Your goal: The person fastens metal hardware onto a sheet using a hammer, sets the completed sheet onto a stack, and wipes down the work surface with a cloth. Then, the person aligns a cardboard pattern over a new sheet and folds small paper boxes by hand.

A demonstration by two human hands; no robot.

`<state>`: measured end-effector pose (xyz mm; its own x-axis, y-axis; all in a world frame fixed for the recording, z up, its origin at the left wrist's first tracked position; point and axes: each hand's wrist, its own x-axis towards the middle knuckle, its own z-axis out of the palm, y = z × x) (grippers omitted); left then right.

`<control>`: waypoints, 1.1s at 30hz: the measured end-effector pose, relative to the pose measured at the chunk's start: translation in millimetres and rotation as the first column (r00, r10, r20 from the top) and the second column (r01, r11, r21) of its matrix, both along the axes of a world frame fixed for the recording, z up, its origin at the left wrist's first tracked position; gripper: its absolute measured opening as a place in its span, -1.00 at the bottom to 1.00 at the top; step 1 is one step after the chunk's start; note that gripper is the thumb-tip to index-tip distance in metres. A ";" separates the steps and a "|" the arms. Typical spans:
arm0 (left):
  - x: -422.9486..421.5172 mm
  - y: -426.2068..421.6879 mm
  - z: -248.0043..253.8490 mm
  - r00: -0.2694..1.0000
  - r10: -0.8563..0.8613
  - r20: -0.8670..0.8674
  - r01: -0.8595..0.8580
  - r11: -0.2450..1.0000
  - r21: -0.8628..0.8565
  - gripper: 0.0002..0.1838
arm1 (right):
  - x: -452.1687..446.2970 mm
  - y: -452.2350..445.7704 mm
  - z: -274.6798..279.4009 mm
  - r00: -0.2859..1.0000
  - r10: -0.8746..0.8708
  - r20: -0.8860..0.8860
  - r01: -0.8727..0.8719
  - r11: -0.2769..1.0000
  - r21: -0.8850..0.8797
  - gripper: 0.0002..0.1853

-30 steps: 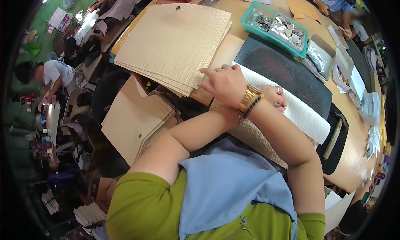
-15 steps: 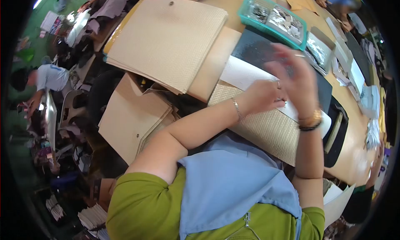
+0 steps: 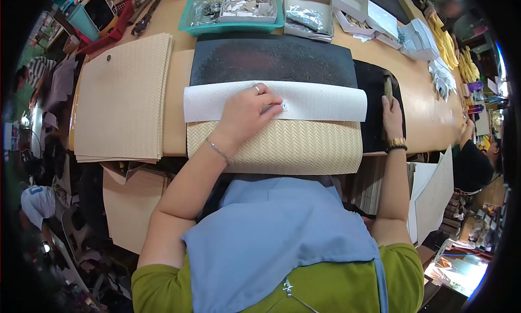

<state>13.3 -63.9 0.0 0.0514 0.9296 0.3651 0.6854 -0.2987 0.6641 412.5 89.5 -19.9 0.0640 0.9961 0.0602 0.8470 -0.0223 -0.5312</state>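
A woven cream sheet (image 3: pixel 274 150) lies before me, its white backing folded over as a flap (image 3: pixel 325 102) on a dark worn board (image 3: pixel 271 60). My left hand (image 3: pixel 251 113) rests on the flap. Its fingers are closed at a small shiny metal piece (image 3: pixel 284 105), too small to make out fully. To the right, my right hand (image 3: pixel 393 117) is wrapped round the wooden handle of a hammer (image 3: pixel 387 87) over a black pad (image 3: pixel 372 106). The hammer's head is blurred.
Woven panels (image 3: pixel 122 101) are stacked at the left. Behind the board stand a teal basket (image 3: pixel 187 22) of small parts and a white box (image 3: pixel 309 33) with plastic packets. More boxes and yellow cloth (image 3: pixel 445 41) lie at the right. Another person (image 3: pixel 472 163) is at the far right.
My view has swung round to face the board squarely. My hands have parted: the left has come down on the flap, and the right has moved to the hammer and gripped its handle.
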 end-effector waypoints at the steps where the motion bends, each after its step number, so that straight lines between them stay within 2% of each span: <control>1: 0.1 0.1 0.4 1.000 0.002 0.009 -0.002 1.000 0.003 -0.84 | -6.2 -8.4 14.3 0.984 -0.006 -0.176 -0.003 0.999 -0.054 -0.46; 4: 1.6 -1.5 1.0 0.998 -0.009 0.061 0.012 0.999 -0.041 -0.84 | -52.3 -67.5 61.2 0.834 0.091 -0.545 -0.156 0.985 -0.074 -0.45; 7: 1.4 -1.1 2.5 0.993 0.004 0.119 0.010 0.993 -0.118 -0.86 | -77.7 -110.6 74.4 0.836 0.190 -0.515 -0.300 0.944 -0.139 -0.42; 9: 1.3 -1.2 0.7 0.998 -0.009 0.068 0.011 0.999 -0.040 -0.87 | -101.4 -139.7 86.7 0.824 0.318 -0.468 -0.449 0.871 -0.198 -0.39; 11: -0.1 -0.8 -0.3 0.999 -0.017 0.031 0.017 1.000 0.004 -0.87 | -118.7 -156.4 85.1 0.777 0.348 -0.525 -0.532 0.809 -0.251 -0.38; 13: -0.8 -1.0 0.0 1.000 -0.023 0.015 0.022 1.000 0.016 -0.87 | -121.6 -159.1 62.5 0.679 0.600 -0.423 -0.663 0.748 -0.005 -0.35; 15: -0.9 -1.6 1.3 1.000 -0.020 0.017 0.020 1.000 0.000 -0.87 | -123.6 -162.8 60.7 0.699 0.513 -0.499 -0.608 0.793 -0.035 -0.35; 17: -0.9 -1.5 1.1 0.999 -0.022 0.024 0.022 1.000 -0.016 -0.86 | -127.1 -163.3 61.5 0.707 0.506 -0.494 -0.593 0.805 -0.025 -0.35; 20: -2.1 -0.5 -0.9 0.999 -0.022 0.035 0.023 0.999 -0.033 -0.86 | -138.0 -158.9 63.6 0.705 0.611 -0.361 -0.639 0.768 0.052 -0.35; 21: -2.5 -1.1 -1.1 0.999 -0.019 0.033 0.020 0.999 -0.034 -0.86 | -140.9 -158.3 62.8 0.688 0.614 -0.386 -0.667 0.745 -0.005 -0.35; 24: -2.9 0.2 -1.5 0.999 -0.021 0.029 0.022 1.000 -0.021 -0.86 | -142.8 -156.8 62.1 0.685 0.638 -0.352 -0.656 0.750 0.084 -0.35; 29: -3.0 -0.7 -1.4 0.999 -0.018 0.049 0.018 1.000 -0.017 -0.86 | -141.0 -155.8 65.3 0.707 0.644 -0.292 -0.665 0.746 0.038 -0.33; 33: -2.8 -2.6 1.6 0.998 -0.006 0.070 0.011 0.997 -0.080 -0.86 | -141.4 -150.1 71.1 0.694 0.690 -0.204 -0.682 0.722 0.119 -0.31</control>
<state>10.5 -66.6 1.6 0.0365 0.9556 0.2924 0.6345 -0.2482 0.7320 271.0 -60.6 51.2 -0.6212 0.7664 0.1636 0.4815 0.5380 -0.6919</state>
